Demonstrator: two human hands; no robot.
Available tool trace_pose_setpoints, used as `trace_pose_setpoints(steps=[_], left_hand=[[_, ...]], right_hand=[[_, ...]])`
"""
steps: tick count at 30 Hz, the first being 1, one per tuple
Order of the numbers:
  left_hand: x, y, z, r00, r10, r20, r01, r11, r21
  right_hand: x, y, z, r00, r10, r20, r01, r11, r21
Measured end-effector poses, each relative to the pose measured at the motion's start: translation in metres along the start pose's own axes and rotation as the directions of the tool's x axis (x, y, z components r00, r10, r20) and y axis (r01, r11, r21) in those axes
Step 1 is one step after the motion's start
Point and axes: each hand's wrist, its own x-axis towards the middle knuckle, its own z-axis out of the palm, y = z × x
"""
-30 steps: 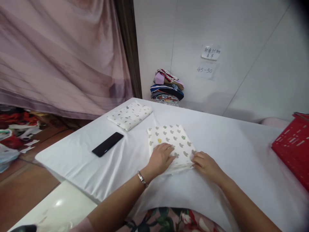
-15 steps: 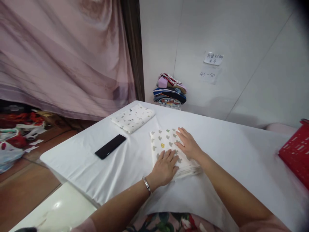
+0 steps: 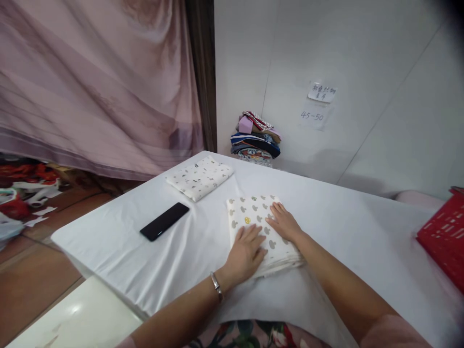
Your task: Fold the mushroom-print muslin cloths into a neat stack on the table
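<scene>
A folded white cloth [image 3: 254,209] printed with grey mushrooms and one yellow one lies on the white-covered table [image 3: 203,237] in front of me. My left hand [image 3: 245,251] rests flat on its near left part, fingers apart. On its right side lies my right hand [image 3: 284,222], palm down with the fingers stretched out. Several layers show along the cloth's near edge. Farther back and to the left is a second folded white cloth [image 3: 199,178] with small dark prints, which neither hand touches.
A black phone [image 3: 165,221] lies left of the cloths. At the right edge stands a red plastic basket [image 3: 444,232]. Behind the table a stack of folded textiles [image 3: 255,137] sits by the wall. A pink curtain [image 3: 101,82] hangs at the left.
My right hand has slid slightly toward me over the mushroom cloth, uncovering more of its far right corner. My left hand stays on the cloth. The view has shifted slightly.
</scene>
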Motion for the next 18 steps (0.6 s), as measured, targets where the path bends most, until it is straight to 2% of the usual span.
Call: trace_pose_setpoints(steps=[2, 4, 5, 6, 8, 10, 11, 14, 16, 18], left_hand=[[0.004, -0.014, -0.005, 0.982, -0.140, -0.125, 0.134, 0.989, -0.056], [0.009, -0.034, -0.010, 0.919, -0.340, -0.201, 0.313, 0.937, -0.156], [0.011, -0.044, -0.011, 0.873, -0.451, -0.187, 0.406, 0.883, -0.234], [0.014, -0.053, -0.012, 0.817, -0.561, -0.134, 0.499, 0.803, -0.326], [0.019, -0.067, -0.015, 0.683, -0.730, 0.018, 0.642, 0.588, -0.492], [0.025, -0.075, -0.019, 0.579, -0.802, 0.151, 0.693, 0.385, -0.609], [0.027, -0.076, -0.021, 0.552, -0.811, 0.196, 0.693, 0.314, -0.649], [0.034, -0.075, -0.027, 0.522, -0.787, 0.328, 0.705, 0.181, -0.686], [0.036, -0.074, -0.029, 0.529, -0.738, 0.419, 0.727, 0.140, -0.672], [0.038, -0.072, -0.027, 0.555, -0.697, 0.454, 0.719, 0.127, -0.684]], right_hand=[[0.001, 0.002, 0.001, 1.000, 0.011, 0.012, -0.011, 0.999, 0.052], [0.001, 0.005, 0.001, 0.999, 0.025, 0.025, -0.028, 0.991, 0.134], [0.001, 0.007, 0.000, 0.999, 0.035, 0.030, -0.041, 0.980, 0.194], [0.001, 0.009, -0.001, 0.998, 0.055, 0.027, -0.060, 0.963, 0.263], [-0.001, 0.014, -0.004, 0.990, 0.141, 0.007, -0.131, 0.903, 0.410], [-0.005, 0.018, -0.009, 0.959, 0.284, 0.017, -0.251, 0.818, 0.517], [-0.008, 0.020, -0.011, 0.937, 0.346, 0.040, -0.312, 0.781, 0.542], [-0.016, 0.022, -0.016, 0.884, 0.447, 0.138, -0.448, 0.723, 0.526], [-0.021, 0.022, -0.018, 0.864, 0.473, 0.174, -0.492, 0.714, 0.498], [-0.025, 0.022, -0.018, 0.852, 0.483, 0.203, -0.514, 0.696, 0.501]])
